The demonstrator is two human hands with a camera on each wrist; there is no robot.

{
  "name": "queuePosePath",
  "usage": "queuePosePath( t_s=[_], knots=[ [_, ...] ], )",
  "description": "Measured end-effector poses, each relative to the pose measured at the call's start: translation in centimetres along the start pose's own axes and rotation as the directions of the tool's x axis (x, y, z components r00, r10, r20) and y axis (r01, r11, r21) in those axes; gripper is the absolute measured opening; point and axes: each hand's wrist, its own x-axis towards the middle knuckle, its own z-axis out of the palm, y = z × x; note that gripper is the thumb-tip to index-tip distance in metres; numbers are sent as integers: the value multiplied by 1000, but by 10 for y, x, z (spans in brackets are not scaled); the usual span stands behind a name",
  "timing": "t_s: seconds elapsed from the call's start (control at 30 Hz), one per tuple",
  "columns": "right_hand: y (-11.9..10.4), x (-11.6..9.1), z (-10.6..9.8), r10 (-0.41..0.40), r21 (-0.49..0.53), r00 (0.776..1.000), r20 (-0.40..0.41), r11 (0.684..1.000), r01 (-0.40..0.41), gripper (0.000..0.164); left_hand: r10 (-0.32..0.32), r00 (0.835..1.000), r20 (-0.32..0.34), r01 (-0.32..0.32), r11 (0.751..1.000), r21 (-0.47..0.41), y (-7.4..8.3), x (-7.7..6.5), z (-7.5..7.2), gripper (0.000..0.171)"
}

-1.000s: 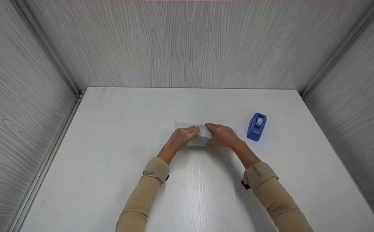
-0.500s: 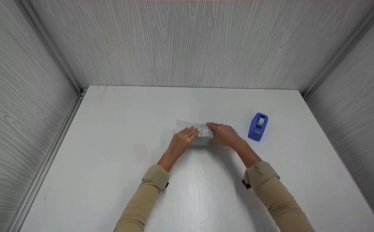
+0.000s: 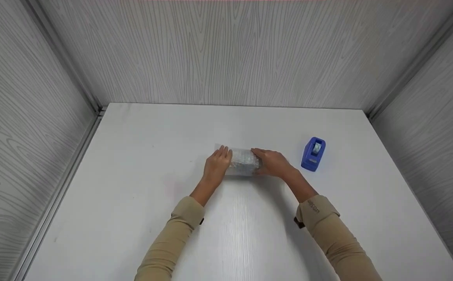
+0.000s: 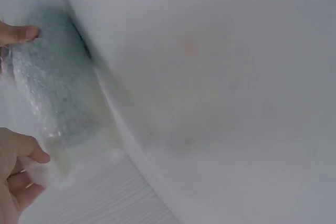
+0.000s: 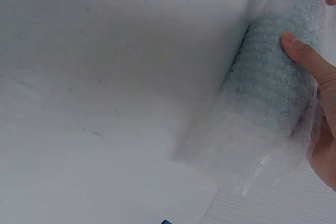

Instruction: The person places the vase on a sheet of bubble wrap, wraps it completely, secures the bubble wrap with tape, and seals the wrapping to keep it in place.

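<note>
"Where did that roll-shaped bundle of clear bubble wrap [image 3: 244,159] lie?"

"On the white table [image 3: 164,128], directly between the two hands, its long axis running side to side. Something pale green showed through; I couldn't tell what."

"Which hand was nearer?"

"Neither: both touched it. The left hand [image 3: 216,166] held the left end, thumb and fingers bent around the wrap. The right hand [image 3: 273,164] gripped it toward the right, thumb pressed on the bubbles and fingers behind, mostly hidden."

"Anything loose?"

"Yes, a thin clear flap [image 5: 223,153] spread past the right end, beyond the right hand's thumb."

"And around them?"

"A blue plastic tape dispenser [image 3: 311,160] stood to the right, apart from the right hand but nearer to it than to the left. The right hand lay between bundle and dispenser. Behind everything rose a grey wood-grain panel [image 3: 226,54]."
</note>
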Motion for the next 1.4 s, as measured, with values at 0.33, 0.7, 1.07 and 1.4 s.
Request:
queuePosePath(
  t_s=[0.33,0.7,1.07,1.4],
  knots=[
    [3,0,0,0,8,1000,9,1000,0,78,204,979,-27,-205,978,-36,-22,-16,6,29],
    [-1,4,-1,18,50,1000,17,999,-19,77,136,990,-42,-142,953,-269,-30,-22,9,32],
    [3,0,-4,-7,-24,1000,17,1000,7,77,205,966,156,-185,973,-136,0,-5,-14,57],
    [6,1,-1,-92,-18,996,-9,996,92,76,145,840,523,-140,989,-49,47,25,-2,61]
  ],
)
